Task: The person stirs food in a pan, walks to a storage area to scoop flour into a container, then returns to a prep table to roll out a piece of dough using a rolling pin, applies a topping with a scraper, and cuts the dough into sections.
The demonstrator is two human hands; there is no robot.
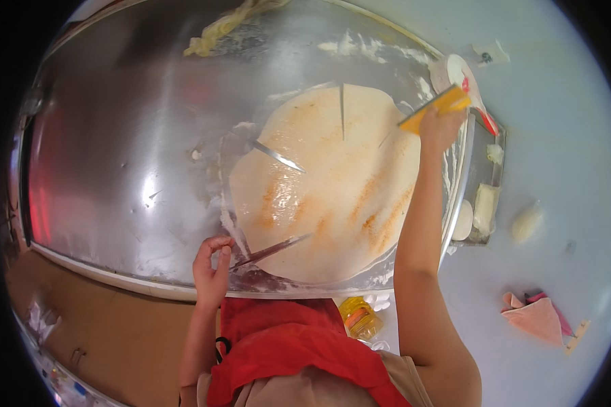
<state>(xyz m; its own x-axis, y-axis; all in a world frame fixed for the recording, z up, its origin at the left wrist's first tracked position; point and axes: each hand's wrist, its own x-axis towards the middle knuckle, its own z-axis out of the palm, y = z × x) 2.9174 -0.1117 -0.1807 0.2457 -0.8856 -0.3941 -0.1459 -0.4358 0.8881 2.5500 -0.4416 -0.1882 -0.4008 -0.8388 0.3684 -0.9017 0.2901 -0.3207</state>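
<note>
A large round sheet of rolled dough [326, 176] lies on the metal worktop, glossy in places and streaked with orange-brown seasoning. Several slits run inward from its rim, and metal shows through the wider ones. My right hand [441, 129] grips a yellow dough scraper [436, 108] at the dough's far right edge, beside a thin slit; the fingers partly hide the scraper. My left hand [212, 266] hovers near the dough's near-left edge, next to the slit there. Its fingers are curled in toward the thumb, and I see nothing held in them.
The steel worktop [115, 149] stretches left, with flour smears around the dough. A crumpled yellowish strip [224, 27] lies at the far edge. A white-and-red container [458, 71] stands at the right corner. Below the near edge is a bottle of yellow oil [360, 317]. Pink cloths [533, 317] hang at right.
</note>
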